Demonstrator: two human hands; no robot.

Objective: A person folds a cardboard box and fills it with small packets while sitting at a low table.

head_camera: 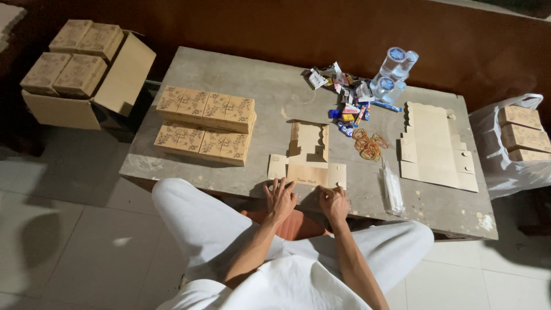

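Note:
A half-folded brown cardboard box blank (pixel 308 156) lies on the low grey table (pixel 241 80) in front of me, its back walls raised and its front flaps flat. My left hand (pixel 279 198) rests at the table's near edge, fingertips on the blank's front flap. My right hand (pixel 333 202) lies beside it, fingers touching the same flap near its right end. Neither hand grips anything.
Finished patterned boxes (pixel 205 123) are stacked at the table's left. Flat box blanks (pixel 436 146) lie at the right, with rubber bands (pixel 369 146), small sweets (pixel 347 97), water bottles (pixel 391 73) and clear straws (pixel 392 189). A carton of boxes (pixel 80 69) stands far left, a plastic bag with boxes (pixel 516 138) right.

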